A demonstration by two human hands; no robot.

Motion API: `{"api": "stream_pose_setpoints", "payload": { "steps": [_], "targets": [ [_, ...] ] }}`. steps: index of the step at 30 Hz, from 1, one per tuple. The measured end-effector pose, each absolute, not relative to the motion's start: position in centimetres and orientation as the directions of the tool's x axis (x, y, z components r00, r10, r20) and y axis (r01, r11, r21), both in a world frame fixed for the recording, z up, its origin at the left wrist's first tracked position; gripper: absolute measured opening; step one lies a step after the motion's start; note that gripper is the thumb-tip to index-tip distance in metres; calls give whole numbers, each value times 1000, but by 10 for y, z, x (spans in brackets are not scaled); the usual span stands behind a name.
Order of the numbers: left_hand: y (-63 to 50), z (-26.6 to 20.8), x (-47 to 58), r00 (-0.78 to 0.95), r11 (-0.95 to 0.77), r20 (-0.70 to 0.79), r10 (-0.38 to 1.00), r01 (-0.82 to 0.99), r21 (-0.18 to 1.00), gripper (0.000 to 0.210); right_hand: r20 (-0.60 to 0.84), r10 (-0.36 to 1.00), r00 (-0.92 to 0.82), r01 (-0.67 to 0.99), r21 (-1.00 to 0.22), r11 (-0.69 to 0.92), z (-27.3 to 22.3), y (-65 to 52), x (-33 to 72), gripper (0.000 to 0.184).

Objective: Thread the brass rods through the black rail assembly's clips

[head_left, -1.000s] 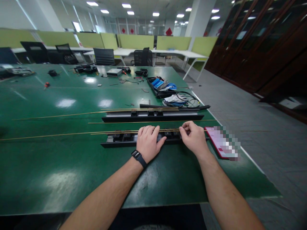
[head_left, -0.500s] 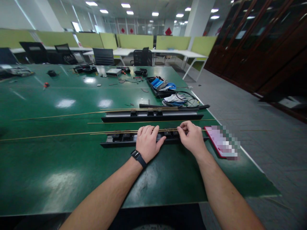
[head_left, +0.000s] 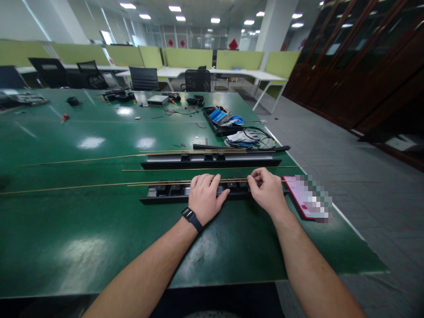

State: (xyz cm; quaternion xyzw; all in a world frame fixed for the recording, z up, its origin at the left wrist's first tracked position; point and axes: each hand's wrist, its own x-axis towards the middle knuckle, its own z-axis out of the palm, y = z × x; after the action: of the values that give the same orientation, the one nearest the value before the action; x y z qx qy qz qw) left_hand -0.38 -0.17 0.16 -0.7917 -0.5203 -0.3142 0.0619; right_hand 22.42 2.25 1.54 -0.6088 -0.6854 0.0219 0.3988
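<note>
My left hand [head_left: 204, 195] lies over the middle of a long black rail [head_left: 165, 200] holding several small black blocks. Its fingers are stretched across the rail and the thin brass-coloured rods [head_left: 149, 183] along its far edge; the thumb stands apart. Near the rail's right end, my right hand [head_left: 266, 187] pinches a thin rod between thumb and fingertips. Exactly which rod it grips is partly hidden by the fingers. Another thin rod [head_left: 159, 170] lies crosswise on the table beyond this rail. Farther back is a second black rail [head_left: 212, 164] with rods along it.
A red-edged phone [head_left: 294, 194] lies right of my right hand. Behind the rails are a glove [head_left: 241, 138], looped black cable, and a black tray [head_left: 212, 121] with blue items. The green table [head_left: 109, 247] ends at a pale right edge. Chairs and desks stand beyond.
My right hand has shifted slightly to the right, and the left end of one rod at the near rail has slid right too. My left hand stays in place on the rail.
</note>
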Motion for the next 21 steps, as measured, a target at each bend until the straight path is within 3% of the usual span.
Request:
{"api": "stream_pose_setpoints", "payload": {
  "steps": [21],
  "targets": [
    [-1,1,-3,264,-453,575,774,866,213,45,517,853,73,803,-538,258,14,25,226,16]
  ]
}}
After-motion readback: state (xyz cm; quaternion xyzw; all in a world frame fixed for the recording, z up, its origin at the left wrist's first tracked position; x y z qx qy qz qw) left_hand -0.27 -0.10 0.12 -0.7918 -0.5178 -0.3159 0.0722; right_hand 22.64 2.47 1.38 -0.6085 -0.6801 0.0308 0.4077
